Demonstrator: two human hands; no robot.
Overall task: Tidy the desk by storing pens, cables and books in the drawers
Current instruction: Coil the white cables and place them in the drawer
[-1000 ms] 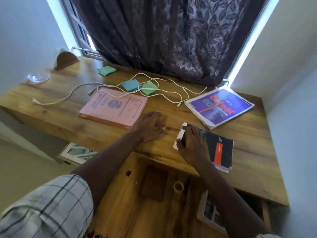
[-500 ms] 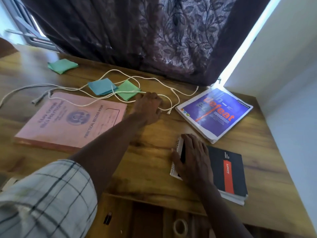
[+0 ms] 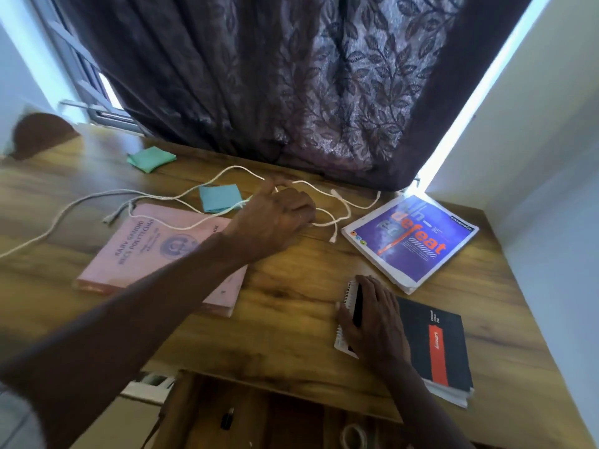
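Note:
A white cable (image 3: 340, 202) loops across the back of the wooden desk (image 3: 285, 322), and a grey cable (image 3: 81, 202) trails off to the left. My left hand (image 3: 275, 218) reaches over the white cable's loops with its fingers curled round the cord. My right hand (image 3: 372, 322) lies flat on the spiral edge of a black notebook (image 3: 437, 345) at the desk's front right. A pink record book (image 3: 146, 251) lies under my left forearm. A blue-covered book (image 3: 411, 241) sits at the back right.
A blue sticky pad (image 3: 218, 197) and a green one (image 3: 150, 158) lie among the cables. An open drawer (image 3: 259, 416) below the desk's front edge holds a tape roll (image 3: 355, 437) and a small black item (image 3: 227, 418). A dark curtain (image 3: 291, 76) hangs behind the desk.
My left hand moved from the desk's front edge back to the white cable and curled onto it. My right hand stayed on the black notebook. My head moved closer.

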